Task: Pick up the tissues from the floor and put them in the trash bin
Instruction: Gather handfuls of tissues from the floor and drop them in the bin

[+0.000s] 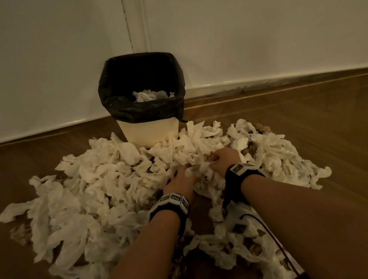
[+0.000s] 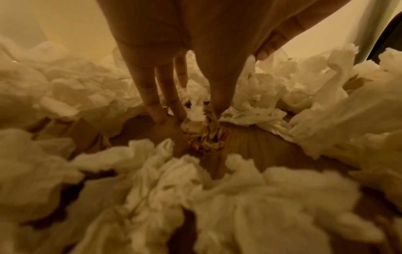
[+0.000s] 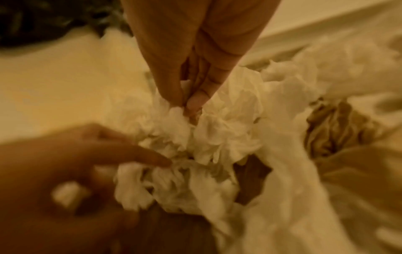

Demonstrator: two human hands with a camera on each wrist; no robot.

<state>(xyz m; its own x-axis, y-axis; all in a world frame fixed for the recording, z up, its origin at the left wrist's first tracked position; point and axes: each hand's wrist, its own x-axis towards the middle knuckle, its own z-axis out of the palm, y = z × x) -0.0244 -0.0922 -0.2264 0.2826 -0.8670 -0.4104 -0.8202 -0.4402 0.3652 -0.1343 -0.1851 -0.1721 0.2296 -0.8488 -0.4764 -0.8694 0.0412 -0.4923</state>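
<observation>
The tissues (image 1: 103, 190) are lying in a wide crumpled heap on the wooden floor (image 1: 323, 127), spreading around and under both hands and reaching up to the foot of the bin (image 1: 150, 130). The right hand (image 1: 227, 160) is sitting in the heap just in front of the bin, its grip pinching a white wad (image 3: 174, 113) between thumb and fingertips. The left hand (image 1: 181, 181) is just beside it, low in the pile; its fingers (image 2: 152, 96) are pointing straight down and fairly spread, with tips touching the floor. A small scrap (image 2: 195, 115) is sitting between two of those fingers, though whether it is being pinched is not clear.

The tissues are looking white, thin and creased, twisted into loose strips and balls; a few brownish patterned pieces (image 1: 262, 129) are showing among them. A few more white tissues (image 1: 150, 94) are lying inside the bin, which is cream-coloured, lined with a black bag (image 1: 119, 84) and standing against the wall (image 1: 254, 16).

Both forearms are stretching forward and down, each wearing a black wristband (image 1: 172, 203) with white markers.
</observation>
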